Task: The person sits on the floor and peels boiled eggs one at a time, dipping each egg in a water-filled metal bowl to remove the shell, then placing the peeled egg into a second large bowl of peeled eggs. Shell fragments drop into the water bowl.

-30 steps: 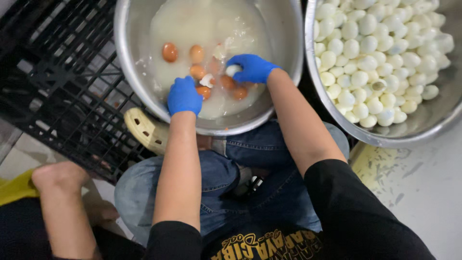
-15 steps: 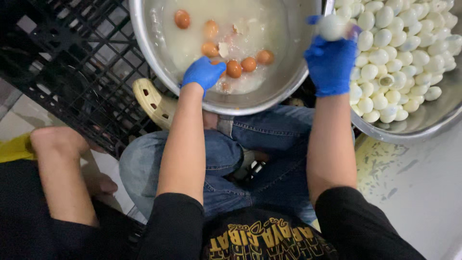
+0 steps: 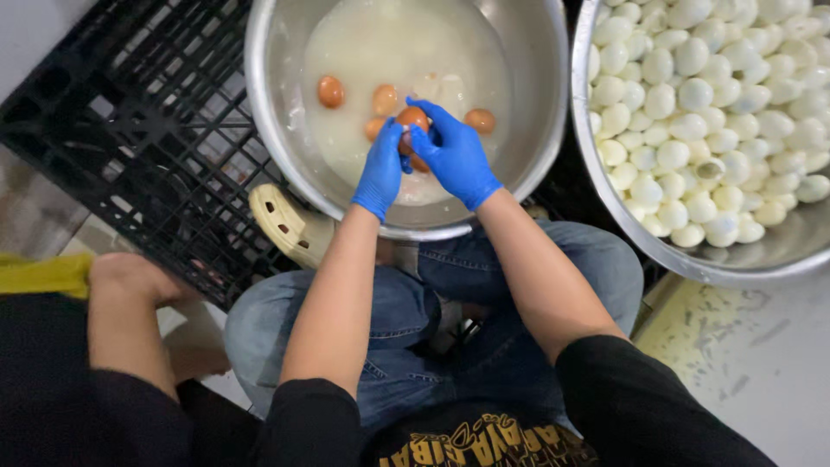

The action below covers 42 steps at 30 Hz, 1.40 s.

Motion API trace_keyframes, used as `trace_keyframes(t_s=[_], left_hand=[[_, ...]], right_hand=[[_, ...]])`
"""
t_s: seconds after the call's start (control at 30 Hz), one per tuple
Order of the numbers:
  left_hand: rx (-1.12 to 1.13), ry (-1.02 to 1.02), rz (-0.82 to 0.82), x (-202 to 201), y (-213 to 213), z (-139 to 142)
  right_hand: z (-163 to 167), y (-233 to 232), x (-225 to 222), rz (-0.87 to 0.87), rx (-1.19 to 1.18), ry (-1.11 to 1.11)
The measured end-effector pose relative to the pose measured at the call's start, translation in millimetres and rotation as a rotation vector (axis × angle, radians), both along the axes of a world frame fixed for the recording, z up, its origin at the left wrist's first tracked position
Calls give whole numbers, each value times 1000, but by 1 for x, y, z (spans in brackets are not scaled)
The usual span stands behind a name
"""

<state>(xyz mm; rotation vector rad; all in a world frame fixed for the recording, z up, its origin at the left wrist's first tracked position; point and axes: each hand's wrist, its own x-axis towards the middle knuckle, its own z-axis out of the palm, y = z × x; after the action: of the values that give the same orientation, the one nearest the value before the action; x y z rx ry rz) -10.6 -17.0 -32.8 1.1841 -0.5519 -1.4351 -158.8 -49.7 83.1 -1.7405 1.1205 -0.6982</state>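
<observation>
Blue-gloved left hand point(image 3: 381, 169) and right hand point(image 3: 456, 154) together gripping a brown egg point(image 3: 412, 118), over a steel basin point(image 3: 277, 104) of cloudy water, bowl of peeled white eggs point(image 3: 692, 112) alongside

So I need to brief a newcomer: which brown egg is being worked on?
Find the steel bowl of cloudy water, left of the bowl of peeled white eggs. Above its near rim, the blue-gloved left hand and right hand meet around one brown egg; the others float untouched.
</observation>
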Motion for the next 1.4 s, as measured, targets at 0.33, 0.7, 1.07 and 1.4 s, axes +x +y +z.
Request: trace_keyframes(t_s=[0.33,0.7,1.07,1.4], left_hand=[[-186,-416,52,-2,16,22],[-280,-177,49,0,17,71],[-331,-361,68,-10,18,74],[-250,232,113,-6,11,60]], right_hand=[[1,-8,-8,-74,-113,53],[15,3,9,-88,-91,-174],[0,11,5,-129,-269,-170],[9,5,4,-198,-365,-199]])
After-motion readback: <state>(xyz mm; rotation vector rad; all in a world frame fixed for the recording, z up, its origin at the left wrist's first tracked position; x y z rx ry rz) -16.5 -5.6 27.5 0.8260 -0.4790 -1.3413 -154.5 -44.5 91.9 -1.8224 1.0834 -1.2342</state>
